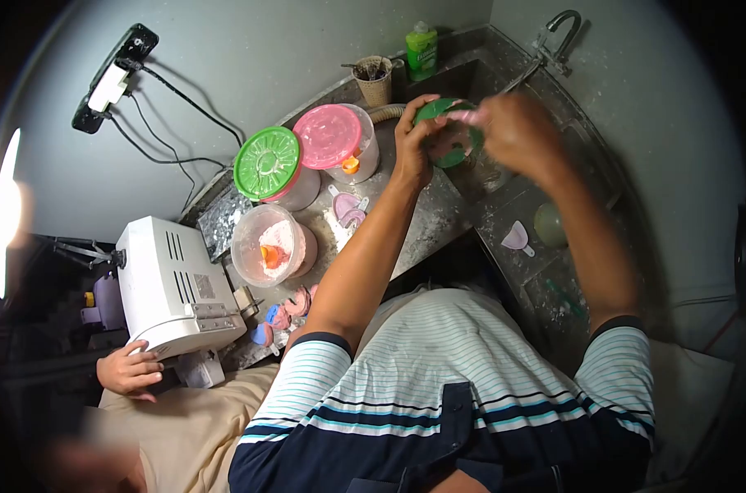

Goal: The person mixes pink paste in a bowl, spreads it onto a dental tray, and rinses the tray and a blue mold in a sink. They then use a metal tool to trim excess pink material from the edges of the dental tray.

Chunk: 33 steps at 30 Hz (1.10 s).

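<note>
My left hand (414, 135) grips the rim of a green bowl (451, 154) that is tilted over the sink's near edge. Pinkish material coats the bowl's inside. My right hand (508, 123), slightly blurred, is closed around a pink-handled tool (465, 117) whose end reaches into the bowl. Left of the bowl stand a tub with a pink lid (328, 135) and a tub with a green lid (266, 163). Nearer to me, an open tub (246, 246) holds pink powder and an orange scoop (269, 256).
A faucet (564, 41) rises behind the metal sink (480, 78). A green bottle (421, 51) and a cup (373, 78) stand at the wall. Right lies a pink scoop (516, 237). At left, a co-worker's hand (131, 370) touches a white machine (155, 271).
</note>
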{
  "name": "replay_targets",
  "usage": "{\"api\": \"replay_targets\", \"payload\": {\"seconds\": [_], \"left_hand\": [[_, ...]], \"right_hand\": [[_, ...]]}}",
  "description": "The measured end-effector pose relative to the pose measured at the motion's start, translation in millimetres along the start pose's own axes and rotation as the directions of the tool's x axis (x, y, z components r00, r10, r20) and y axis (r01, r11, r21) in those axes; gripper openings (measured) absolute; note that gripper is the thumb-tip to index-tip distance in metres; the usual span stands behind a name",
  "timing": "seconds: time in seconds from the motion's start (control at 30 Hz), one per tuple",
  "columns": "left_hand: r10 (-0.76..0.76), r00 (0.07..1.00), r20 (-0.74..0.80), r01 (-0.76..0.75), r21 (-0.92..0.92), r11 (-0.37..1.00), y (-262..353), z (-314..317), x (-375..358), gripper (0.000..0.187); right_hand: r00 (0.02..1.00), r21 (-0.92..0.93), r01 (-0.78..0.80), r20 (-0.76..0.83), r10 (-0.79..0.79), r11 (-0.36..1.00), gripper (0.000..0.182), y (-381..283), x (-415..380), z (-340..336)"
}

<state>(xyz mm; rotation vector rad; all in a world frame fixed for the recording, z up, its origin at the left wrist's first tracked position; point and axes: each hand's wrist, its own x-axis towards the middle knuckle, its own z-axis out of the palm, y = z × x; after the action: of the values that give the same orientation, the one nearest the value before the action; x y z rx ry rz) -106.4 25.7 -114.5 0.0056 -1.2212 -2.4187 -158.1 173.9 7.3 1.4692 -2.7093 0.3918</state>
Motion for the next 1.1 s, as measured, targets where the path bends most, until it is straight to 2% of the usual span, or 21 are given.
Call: {"api": "replay_targets", "payload": {"seconds": [0.07,0.17,0.23,0.3,0.37,0.4,0.43,0.5,0.57,0.6,0.63,0.7,0.73,0.8,0.83,0.9,0.93,0.97,1.03,1.07,1.1], "left_hand": [[0.013,1.000,-0.021,-0.013,-0.044,0.999,5,7,8,0.047],[-0.006,1.000,-0.022,0.003,-0.119,0.993,22,15,12,0.045],[0.112,0.993,-0.027,-0.114,-0.094,0.989,26,16,12,0.046],[0.075,0.996,-0.048,-0.077,-0.039,0.996,33,14,10,0.046],[0.038,0.992,-0.121,-0.057,-0.161,0.985,52,29,16,0.043],[0.096,0.995,-0.030,-0.101,-0.204,0.974,54,27,21,0.045],[0.097,0.995,-0.034,-0.102,-0.203,0.974,51,21,30,0.045],[0.137,0.990,-0.027,-0.139,-0.178,0.974,47,12,42,0.044],[0.208,0.977,-0.042,-0.212,-0.186,0.959,69,31,43,0.043],[0.200,0.978,-0.060,-0.208,-0.167,0.964,75,33,40,0.041],[0.181,0.980,-0.087,-0.192,-0.147,0.970,76,34,35,0.039],[0.191,0.974,-0.126,-0.202,-0.088,0.975,79,31,41,0.040],[0.219,0.967,-0.127,-0.230,-0.075,0.970,81,31,47,0.041],[0.250,0.957,-0.148,-0.247,0.035,0.968,82,32,44,0.043],[0.247,0.958,-0.149,-0.244,0.037,0.969,80,30,47,0.043],[0.425,0.887,-0.181,-0.376,0.251,0.892,77,30,52,0.045],[0.432,0.884,-0.179,-0.384,0.249,0.889,73,27,56,0.045],[0.451,0.876,-0.173,-0.393,0.291,0.873,62,19,56,0.046],[0.474,0.868,-0.150,-0.408,0.330,0.851,46,4,60,0.047],[0.449,0.883,-0.137,-0.408,0.251,0.878,35,-4,55,0.048],[0.429,0.895,-0.120,-0.406,0.171,0.897,31,-7,50,0.049]], "right_hand": [[0.992,-0.095,-0.003,-0.124,-0.009,0.995,0.022,9,7,-2],[0.990,-0.150,0.057,-0.118,-0.075,0.987,0.020,-6,3,-6],[0.992,-0.064,0.005,-0.126,-0.013,0.998,0.021,-3,8,-22],[0.977,-0.110,0.048,-0.200,-0.069,0.993,0.021,1,19,-7],[0.963,-0.136,0.127,-0.219,-0.155,0.983,0.020,-5,25,-20],[0.964,-0.120,0.065,-0.250,-0.094,0.991,0.020,-5,29,-37],[0.961,-0.100,0.001,-0.276,-0.028,0.995,0.021,-4,31,-45],[0.964,-0.081,0.044,-0.260,-0.064,0.996,0.024,-2,36,-29],[0.942,-0.234,0.207,-0.213,-0.258,0.950,0.026,-9,38,-33],[0.934,-0.091,0.174,-0.300,-0.193,0.981,0.024,-8,38,-50],[0.883,-0.194,0.111,-0.431,-0.186,0.975,0.018,5,48,-58],[0.874,-0.308,0.328,-0.261,-0.411,0.893,0.013,16,54,-29],[0.870,-0.312,0.331,-0.265,-0.416,0.891,0.013,20,58,-29],[0.768,-0.369,0.312,-0.444,-0.462,0.875,0.010,23,57,-28],[0.734,-0.256,0.219,-0.593,-0.331,0.942,0.014,38,64,-31],[0.848,0.074,0.116,-0.526,-0.060,0.991,0.018,59,74,5],[0.951,0.344,-0.073,-0.258,0.169,0.936,0.017,60,76,33],[0.942,0.526,-0.318,0.084,0.324,0.789,0.017,59,75,60],[0.848,0.634,-0.527,0.437,0.300,0.566,0.019,30,53,79],[0.846,0.635,-0.530,0.439,0.303,0.562,0.019,32,46,79],[0.797,0.743,-0.599,0.589,0.131,0.298,0.020,37,41,79]]}}
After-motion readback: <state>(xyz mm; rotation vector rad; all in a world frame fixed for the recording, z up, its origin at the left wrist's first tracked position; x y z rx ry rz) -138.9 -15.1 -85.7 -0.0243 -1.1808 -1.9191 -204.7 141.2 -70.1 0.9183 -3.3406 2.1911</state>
